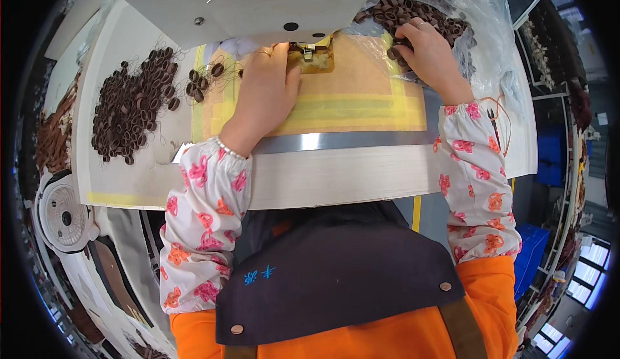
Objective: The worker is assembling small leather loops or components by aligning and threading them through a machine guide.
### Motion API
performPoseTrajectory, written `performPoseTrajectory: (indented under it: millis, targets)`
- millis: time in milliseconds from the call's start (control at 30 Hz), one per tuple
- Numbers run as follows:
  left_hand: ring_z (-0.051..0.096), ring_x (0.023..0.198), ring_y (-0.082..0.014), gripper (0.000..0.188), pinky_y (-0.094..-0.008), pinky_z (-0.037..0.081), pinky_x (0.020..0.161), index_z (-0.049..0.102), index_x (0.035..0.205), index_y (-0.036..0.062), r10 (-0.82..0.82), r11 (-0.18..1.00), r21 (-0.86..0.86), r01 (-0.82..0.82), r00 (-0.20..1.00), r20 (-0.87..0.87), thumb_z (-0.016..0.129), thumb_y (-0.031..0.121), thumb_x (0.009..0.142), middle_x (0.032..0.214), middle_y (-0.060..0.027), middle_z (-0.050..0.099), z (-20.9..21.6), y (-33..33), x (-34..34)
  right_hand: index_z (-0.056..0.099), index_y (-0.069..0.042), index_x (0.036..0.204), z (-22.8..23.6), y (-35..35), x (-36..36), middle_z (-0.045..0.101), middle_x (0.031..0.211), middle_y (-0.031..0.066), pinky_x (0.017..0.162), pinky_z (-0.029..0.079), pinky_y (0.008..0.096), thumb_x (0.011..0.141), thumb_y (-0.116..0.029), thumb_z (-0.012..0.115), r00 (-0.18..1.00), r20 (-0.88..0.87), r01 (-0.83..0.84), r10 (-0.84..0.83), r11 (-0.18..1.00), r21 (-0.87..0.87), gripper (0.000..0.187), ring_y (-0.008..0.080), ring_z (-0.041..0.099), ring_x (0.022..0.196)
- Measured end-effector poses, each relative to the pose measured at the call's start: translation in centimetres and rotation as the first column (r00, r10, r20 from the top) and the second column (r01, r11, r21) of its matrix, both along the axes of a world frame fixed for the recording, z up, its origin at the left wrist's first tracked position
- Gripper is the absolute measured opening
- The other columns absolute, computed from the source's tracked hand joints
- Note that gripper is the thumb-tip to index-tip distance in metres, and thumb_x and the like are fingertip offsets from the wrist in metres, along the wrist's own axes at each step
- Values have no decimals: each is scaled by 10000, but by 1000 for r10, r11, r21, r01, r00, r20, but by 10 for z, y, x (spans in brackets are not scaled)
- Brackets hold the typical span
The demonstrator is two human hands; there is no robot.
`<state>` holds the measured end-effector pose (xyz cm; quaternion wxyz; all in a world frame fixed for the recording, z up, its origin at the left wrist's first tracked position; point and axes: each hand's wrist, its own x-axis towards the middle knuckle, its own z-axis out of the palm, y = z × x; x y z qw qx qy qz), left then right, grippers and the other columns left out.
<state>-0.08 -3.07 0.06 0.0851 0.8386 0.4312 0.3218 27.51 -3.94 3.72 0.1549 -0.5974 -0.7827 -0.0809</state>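
My left hand [266, 94] rests on the yellow-taped work plate, its fingers closed beside the needle and presser foot [309, 54] of a sewing machine [258, 4]. Whatever its fingertips hold is hidden. At the right, my right hand [431, 55] is at the edge of a clear plastic bag [478, 4] full of small brown loops [413, 11]. Its thumb and fingers are pinched around a brown loop [392, 53]. Left of the machine lies a heap of brown loops with trailing threads [132, 104], and a few more threaded loops [197, 86] lie nearer my left hand.
A metal strip [349, 141] runs along the work plate in front of the pale table edge [349, 178]. At the right lie tweezers [493, 126] and an orange cord [507, 123]. A white fan [64, 210] stands at the left, blue bins [531, 256] at the right.
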Motion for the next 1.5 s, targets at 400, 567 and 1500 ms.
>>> performPoseTrajectory:
  millis: [400, 567, 1500]
  targets:
    - [559, 622, -300, 194, -390, 430, 572, 604, 809, 9, 58, 998, -32, -59, 998, -39, 587, 202, 804, 653, -125, 575, -3, 12, -4, 547, 4, 940, 2, -6, -66, 622, 789, 70, 602, 467, 213, 758, -49, 626, 776, -630, -130, 37, 986, -103, 206, 86, 577, 669]
    - [540, 563, -246, 224, -322, 419, 541, 621, 842, -2, -24, 987, -155, 29, 999, 38, 587, 218, 816, 623, -118, 574, 10, 11, -1, 561, 36, 934, -13, -11, -100, 613, 818, 56, 629, 463, 206, 749, -15, 604, 521, -843, -306, -137, 892, -334, 196, 78, 571, 698]
    - [574, 587, -176, 228, -281, 443, 566, 651, 830, 47, -29, 893, -421, 159, 954, 299, 661, 257, 739, 675, -79, 624, 1, 16, -4, 560, 17, 750, -31, -14, -120, 585, 709, 151, 566, 463, 357, 676, 7, 619, 605, -793, -156, 73, 987, -28, 95, 304, 585, 648]
